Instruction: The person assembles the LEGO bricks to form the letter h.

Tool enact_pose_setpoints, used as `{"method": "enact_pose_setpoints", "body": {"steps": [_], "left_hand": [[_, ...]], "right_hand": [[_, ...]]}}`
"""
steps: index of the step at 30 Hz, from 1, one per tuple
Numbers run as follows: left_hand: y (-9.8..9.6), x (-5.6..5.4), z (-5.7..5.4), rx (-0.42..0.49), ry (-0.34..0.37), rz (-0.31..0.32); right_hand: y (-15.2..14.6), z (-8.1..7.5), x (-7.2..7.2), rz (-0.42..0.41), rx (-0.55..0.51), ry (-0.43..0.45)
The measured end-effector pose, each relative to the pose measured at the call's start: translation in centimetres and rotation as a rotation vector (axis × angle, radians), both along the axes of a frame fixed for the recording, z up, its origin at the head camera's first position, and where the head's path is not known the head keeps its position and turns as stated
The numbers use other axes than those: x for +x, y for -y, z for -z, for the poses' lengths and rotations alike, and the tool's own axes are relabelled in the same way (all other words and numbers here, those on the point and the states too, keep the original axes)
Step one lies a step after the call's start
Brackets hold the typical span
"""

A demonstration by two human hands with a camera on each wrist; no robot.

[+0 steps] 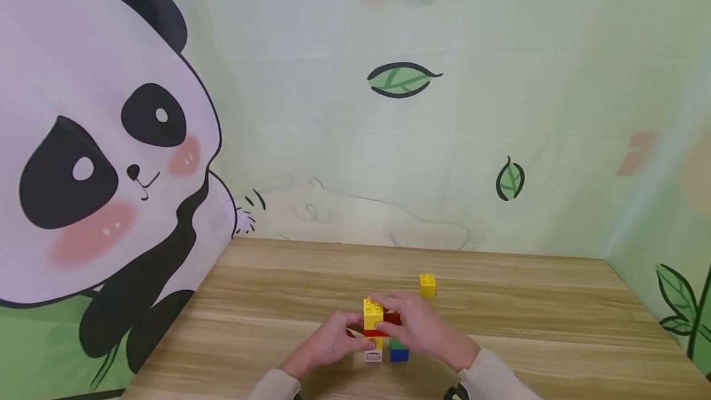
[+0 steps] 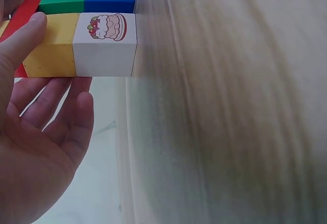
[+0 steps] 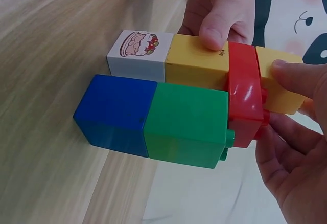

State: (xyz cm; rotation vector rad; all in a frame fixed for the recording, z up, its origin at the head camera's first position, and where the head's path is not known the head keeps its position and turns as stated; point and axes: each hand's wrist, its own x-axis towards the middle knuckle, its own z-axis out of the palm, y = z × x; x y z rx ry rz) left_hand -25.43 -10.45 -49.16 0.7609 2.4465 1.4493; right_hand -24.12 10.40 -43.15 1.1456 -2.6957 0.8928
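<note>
A white block with a cake picture (image 2: 104, 55) stands on the table under a lower yellow block (image 3: 191, 63). Across that yellow block lies a long red brick (image 3: 244, 91), topped by an upper yellow block (image 1: 373, 315). My left hand (image 1: 336, 341) pinches the lower yellow block, thumb on its near face. The right hand (image 1: 422, 329) holds the upper yellow block between thumb and fingers. Beside this stack, a green block (image 3: 189, 121) sits on a blue block (image 3: 115, 111). Some green studs show beside the red brick; whether the two touch, I cannot tell.
A single yellow block (image 1: 427, 287) stands farther back on the wooden table (image 1: 278, 276), beyond the right hand. Behind the table hangs a pale green backdrop (image 1: 311, 110) with a large panda and leaves printed on it.
</note>
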Motion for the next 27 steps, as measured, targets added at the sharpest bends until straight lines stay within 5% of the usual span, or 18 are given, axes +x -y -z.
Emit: {"method": "enact_pose_setpoints", "body": {"steps": [17, 27], "left_hand": [[0.03, -0.13, 0.23, 0.002, 0.006, 0.001], [0.07, 0.09, 0.04, 0.022, -0.022, 0.013]], "right_hand": [[0.14, 0.36, 0.05, 0.016, 0.032, -0.073], [-0.02, 0.73, -0.23, 0.004, -0.082, 0.075]]}}
